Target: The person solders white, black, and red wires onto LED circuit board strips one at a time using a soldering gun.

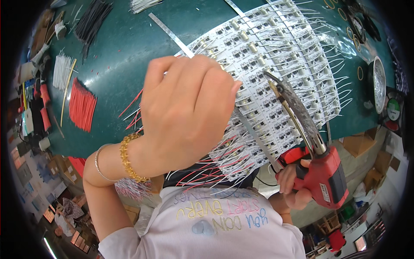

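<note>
My left hand (185, 108) is over the near left part of a white panel of small circuit boards (241, 47), its fingers curled closed. Whatever is between the fingertips is hidden behind the hand. In my right hand (291, 187), at the panel's near right, is a red and black soldering gun (326, 179). Its dark tip and thin brass-coloured feed tube point up and left, over the middle of the panel. Rows of white wires (343, 88) stick out from the boards. Red and white wires (215, 166) hang over the near edge. Flat metal strips (256, 138) run across the panel.
On the green table (116, 39) at left lie bundles of red wires (83, 105), white wires (63, 72) and black wires (92, 23). A metal bowl (379, 86) and rubber bands (359, 73) are at right. A cardboard box (359, 143) stands beyond the table's right edge.
</note>
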The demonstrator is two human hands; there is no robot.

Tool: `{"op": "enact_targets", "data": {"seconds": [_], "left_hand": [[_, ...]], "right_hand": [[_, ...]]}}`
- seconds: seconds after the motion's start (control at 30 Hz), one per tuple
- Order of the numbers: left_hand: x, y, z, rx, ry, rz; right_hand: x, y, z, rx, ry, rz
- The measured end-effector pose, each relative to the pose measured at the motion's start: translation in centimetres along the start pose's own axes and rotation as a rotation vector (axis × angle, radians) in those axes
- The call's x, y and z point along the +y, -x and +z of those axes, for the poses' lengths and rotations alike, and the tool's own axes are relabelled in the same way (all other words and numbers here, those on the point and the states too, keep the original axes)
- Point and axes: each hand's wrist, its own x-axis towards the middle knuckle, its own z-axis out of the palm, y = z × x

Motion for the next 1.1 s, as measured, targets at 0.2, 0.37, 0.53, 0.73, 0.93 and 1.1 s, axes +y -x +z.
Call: {"op": "enact_targets", "data": {"seconds": [0.2,0.37,0.53,0.73,0.93,1.1], "left_hand": [[1.0,0.0,0.5,-0.17,0.169,-0.103],[0.7,0.4,0.8,-0.146,0.16,-0.093],[0.8,0.5,1.2,-0.132,0.151,-0.086],[1.0,0.7,1.3,-0.126,0.117,-0.071],[1.0,0.6,1.4,-0.111,0.117,-0.065],[1.1,0.5,1.5,-0.113,0.101,-0.056]], "right_hand": [[-0.4,0.7,-1.5,-0.266,-0.076,-0.125],[-0.7,1.8,-0.6,-0.051,0.006,0.085],[-0.9,2.5,0.5,0.173,0.014,0.197],[-0.2,3.1,0.3,0.185,0.076,0.196],[-0.6,2.0,-0.3,0.039,0.073,0.142],[-0.6,2.3,0.4,0.098,0.056,0.132]]}}
